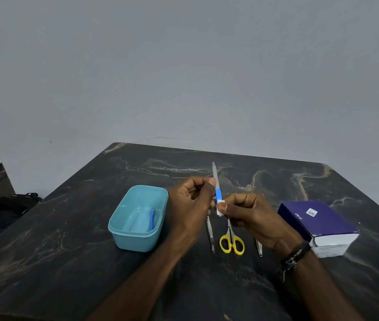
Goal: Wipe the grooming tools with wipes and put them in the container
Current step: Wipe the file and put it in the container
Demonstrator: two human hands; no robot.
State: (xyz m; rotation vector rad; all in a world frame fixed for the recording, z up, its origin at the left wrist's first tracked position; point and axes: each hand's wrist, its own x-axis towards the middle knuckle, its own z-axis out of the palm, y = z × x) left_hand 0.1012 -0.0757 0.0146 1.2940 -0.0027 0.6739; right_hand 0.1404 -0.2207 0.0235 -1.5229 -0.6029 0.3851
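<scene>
My left hand [192, 200] pinches a nail file [216, 184] with a blue handle, its metal blade pointing up and away. My right hand [251, 216] pinches a small white wipe [219, 210] against the lower end of the handle. A light blue plastic container [137, 216] stands to the left with a blue-handled tool [152, 220] lying inside. On the table below my hands lie metal tweezers [211, 237], yellow-handled scissors [231, 243] and a metal nail clipper [259, 247], partly hidden by my right hand.
A dark purple and white box [320, 225] sits on the dark marble table [68, 262] at the right. A black bag [10, 207] lies on the floor beyond the left table edge. A grey wall stands behind.
</scene>
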